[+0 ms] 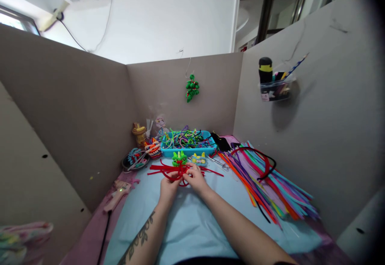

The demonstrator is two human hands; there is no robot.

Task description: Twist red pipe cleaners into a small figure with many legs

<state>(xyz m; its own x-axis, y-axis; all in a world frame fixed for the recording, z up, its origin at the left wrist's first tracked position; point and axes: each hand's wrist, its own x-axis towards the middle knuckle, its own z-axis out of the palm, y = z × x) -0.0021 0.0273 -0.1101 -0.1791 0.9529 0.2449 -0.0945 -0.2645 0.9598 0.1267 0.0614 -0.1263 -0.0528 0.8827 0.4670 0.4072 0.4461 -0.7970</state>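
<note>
Red pipe cleaners (161, 168) lie crossed and bent in front of me, several ends sticking out to both sides. My left hand (170, 181) grips them from the left with its fingers closed. From the right, my right hand (195, 177) pinches the same red pieces, close beside the left fingertips. Just beyond my fingers sits a green pipe-cleaner figure (179, 158) with red at its lower part; whether it is joined to the red pieces I cannot tell. A yellow and light-blue pipe-cleaner figure (199, 159) stands to its right.
A blue tray (180, 152) of pipe-cleaner scraps stands at the back. Long coloured pipe cleaners (264, 185) spread on the right, near scissors (221, 164). On the left are a dark bowl (135, 164) and a pink glue gun (118, 197). Grey panels (186, 112) enclose the table.
</note>
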